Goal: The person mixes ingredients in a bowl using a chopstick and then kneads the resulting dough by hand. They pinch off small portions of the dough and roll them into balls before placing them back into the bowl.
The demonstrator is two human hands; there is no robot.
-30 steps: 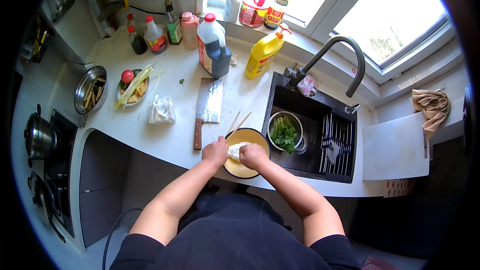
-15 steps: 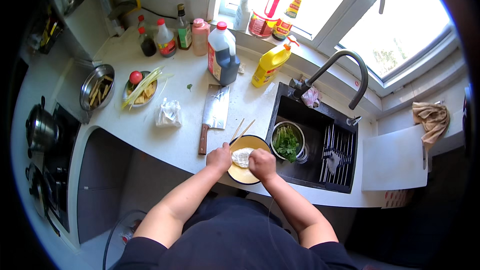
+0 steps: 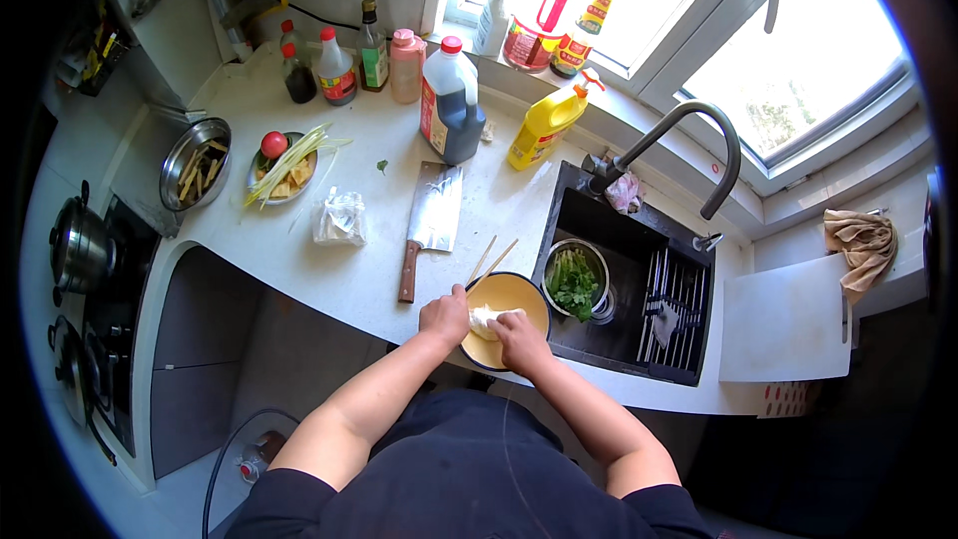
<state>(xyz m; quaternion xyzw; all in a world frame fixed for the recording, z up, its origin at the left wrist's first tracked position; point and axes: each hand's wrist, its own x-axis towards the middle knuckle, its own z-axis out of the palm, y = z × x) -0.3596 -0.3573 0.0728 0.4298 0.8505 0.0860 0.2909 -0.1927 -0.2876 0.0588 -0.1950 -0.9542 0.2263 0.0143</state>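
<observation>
At the frame's lower centre, left hand [image 3: 445, 317] and right hand [image 3: 518, 339] both grip a white lump [image 3: 486, 319] over the yellow bowl [image 3: 522, 296].

A home kitchen. A white counter [image 3: 329, 269] runs under a sunny window [image 3: 798, 60], with a black sink [image 3: 639, 240] and curved tap [image 3: 689, 140], a stove with a pot [image 3: 80, 245], a cleaver [image 3: 431, 220], and sauce and oil bottles [image 3: 454, 100] along the wall.
</observation>
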